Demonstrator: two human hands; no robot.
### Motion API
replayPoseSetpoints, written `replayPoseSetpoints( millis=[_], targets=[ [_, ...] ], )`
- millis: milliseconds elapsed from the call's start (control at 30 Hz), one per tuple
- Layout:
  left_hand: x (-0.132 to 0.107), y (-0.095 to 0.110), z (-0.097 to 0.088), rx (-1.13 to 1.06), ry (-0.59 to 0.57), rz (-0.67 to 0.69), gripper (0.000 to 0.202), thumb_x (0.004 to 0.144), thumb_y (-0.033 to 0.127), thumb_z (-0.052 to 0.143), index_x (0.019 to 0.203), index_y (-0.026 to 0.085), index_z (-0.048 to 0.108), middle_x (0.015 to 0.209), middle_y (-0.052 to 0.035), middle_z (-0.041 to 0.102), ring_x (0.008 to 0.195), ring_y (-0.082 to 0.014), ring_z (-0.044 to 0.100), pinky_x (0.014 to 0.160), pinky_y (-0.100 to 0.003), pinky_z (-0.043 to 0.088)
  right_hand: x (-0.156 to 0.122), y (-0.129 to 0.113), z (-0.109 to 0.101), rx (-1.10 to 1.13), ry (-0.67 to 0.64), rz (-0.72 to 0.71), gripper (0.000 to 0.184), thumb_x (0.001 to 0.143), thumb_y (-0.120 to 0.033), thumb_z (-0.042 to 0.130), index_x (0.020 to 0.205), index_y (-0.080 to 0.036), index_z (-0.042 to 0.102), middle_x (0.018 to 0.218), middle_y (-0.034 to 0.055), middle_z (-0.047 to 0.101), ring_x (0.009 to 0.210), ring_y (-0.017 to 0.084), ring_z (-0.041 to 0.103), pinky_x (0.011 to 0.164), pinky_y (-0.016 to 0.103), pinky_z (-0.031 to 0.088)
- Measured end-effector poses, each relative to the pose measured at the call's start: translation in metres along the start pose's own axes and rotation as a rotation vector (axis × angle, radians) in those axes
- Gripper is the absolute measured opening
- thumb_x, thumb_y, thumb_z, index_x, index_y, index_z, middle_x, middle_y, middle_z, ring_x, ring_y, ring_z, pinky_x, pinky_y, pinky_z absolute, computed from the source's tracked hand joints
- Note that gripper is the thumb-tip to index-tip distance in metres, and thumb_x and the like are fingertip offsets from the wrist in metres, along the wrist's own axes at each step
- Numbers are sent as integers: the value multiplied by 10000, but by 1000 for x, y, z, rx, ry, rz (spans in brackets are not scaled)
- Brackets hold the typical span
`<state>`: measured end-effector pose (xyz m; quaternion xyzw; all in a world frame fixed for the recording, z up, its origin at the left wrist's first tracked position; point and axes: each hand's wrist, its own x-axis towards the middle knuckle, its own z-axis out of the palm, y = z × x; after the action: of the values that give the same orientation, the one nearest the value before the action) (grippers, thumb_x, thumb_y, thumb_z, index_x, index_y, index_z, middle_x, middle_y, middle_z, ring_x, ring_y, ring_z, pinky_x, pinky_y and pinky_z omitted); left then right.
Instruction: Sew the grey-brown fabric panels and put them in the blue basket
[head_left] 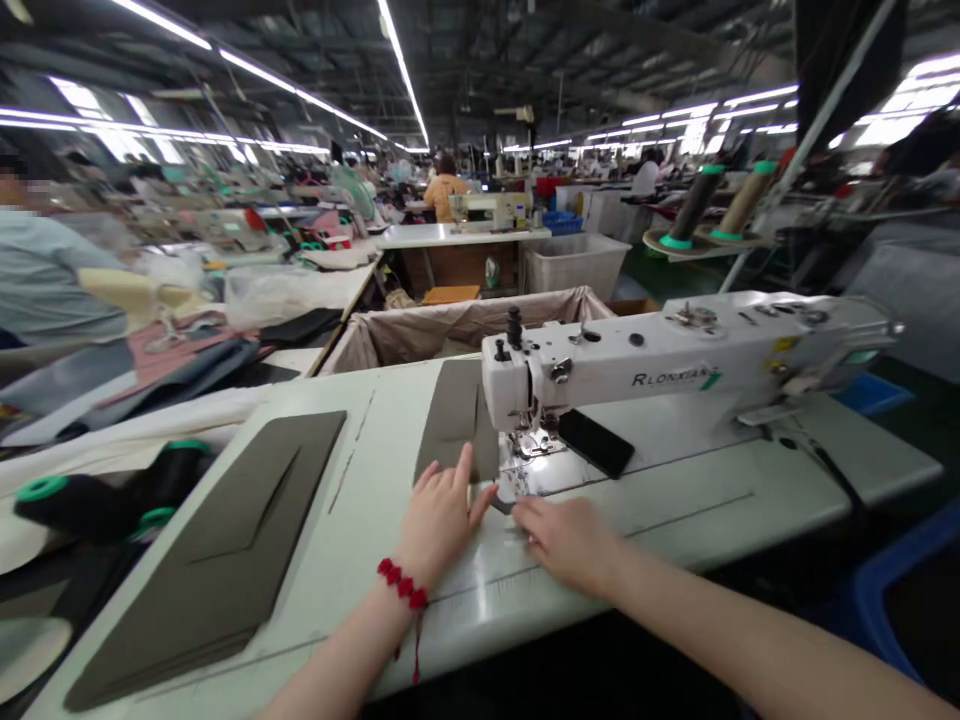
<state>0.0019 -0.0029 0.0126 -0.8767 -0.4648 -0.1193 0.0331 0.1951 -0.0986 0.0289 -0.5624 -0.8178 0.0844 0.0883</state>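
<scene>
A dark grey-brown panel [455, 400] lies on the sewing table, its near corner beside the needle area of a white sewing machine [600, 365]. My left hand [441, 510], with a red bracelet at the wrist, rests on the panel's near part, fingers spread and index stretched forward. Just right of it, my right hand [568, 540] has its fingers curled together at the panel's near corner, by the presser foot. Its fingertips partly hide what they pinch. Farther left lies a stack of similar panels [217, 540] with slits cut in them.
A black phone [596, 443] lies under the machine arm. Black thread cones [75, 505] stand at the left. Behind the table is a cloth-lined bin [420, 330]. Thread spools [694, 210] stand at the upper right. A person [52, 270] sits far left.
</scene>
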Motion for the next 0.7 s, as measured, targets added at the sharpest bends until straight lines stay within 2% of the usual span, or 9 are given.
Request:
replayPoseSetpoints(
  millis=[67,133,200,300,367,433,533,633,700],
  targets=[
    [-5,-1,-13,97,-3,-122,670,972,561,297,1432,80,371,865,-128,701,850,-286,676,931,-462,454,-16,-21,4,25,-24,-86,481,865,-327,528,1340,-255,515,1429,34,502,963,239,658,732,339,543],
    [-18,-6,-16,178,-2,-158,634,968,554,305,1403,108,423,968,-153,682,914,-316,655,854,-455,482,-38,-24,10,26,-26,-53,557,859,-298,513,1410,-265,437,1494,28,416,944,241,666,718,358,553],
    [-42,-15,-8,232,17,-126,583,966,498,345,1399,118,440,1211,-194,596,1126,-352,569,917,-469,456,-68,-5,16,9,-1,124,588,856,-224,475,1436,-285,401,1513,16,381,897,230,679,727,378,559],
    [-91,-22,11,226,67,-81,533,963,351,332,1418,85,414,1427,-215,423,1330,-368,393,1066,-509,345,-133,44,23,29,91,387,578,891,-168,404,1445,-328,375,1510,-12,387,946,198,675,815,363,546],
    [-120,-17,18,182,90,-40,538,948,267,308,1463,114,339,1503,-174,339,1391,-349,308,1097,-536,306,-180,71,27,65,203,514,503,941,-212,372,1424,-347,390,1485,-26,428,1055,183,640,869,327,524],
    [-135,-2,17,124,75,28,578,941,245,319,1508,169,234,1549,-117,275,1421,-306,268,1122,-534,288,-215,82,32,120,317,635,403,968,-310,392,1366,-335,451,1397,-8,530,1087,181,626,873,296,515],
    [-124,24,6,33,-1,180,613,963,342,383,1527,233,167,1569,-64,233,1437,-269,245,1156,-496,274,-228,71,35,266,376,737,279,973,-428,406,1163,-299,564,1108,12,689,939,185,673,763,267,521],
    [-88,35,-4,-50,-89,319,610,976,423,403,1522,271,176,1570,-33,233,1443,-247,229,1181,-468,242,-202,47,31,352,310,712,264,967,-481,402,980,-273,564,857,7,692,767,199,673,658,284,489],
    [-66,34,-10,-118,-151,418,569,985,415,395,1510,295,213,1563,-13,254,1440,-225,239,1187,-446,234,-180,34,27,354,274,675,264,968,-489,391,962,-267,533,787,-2,663,710,201,654,622,296,457]
  ],
)
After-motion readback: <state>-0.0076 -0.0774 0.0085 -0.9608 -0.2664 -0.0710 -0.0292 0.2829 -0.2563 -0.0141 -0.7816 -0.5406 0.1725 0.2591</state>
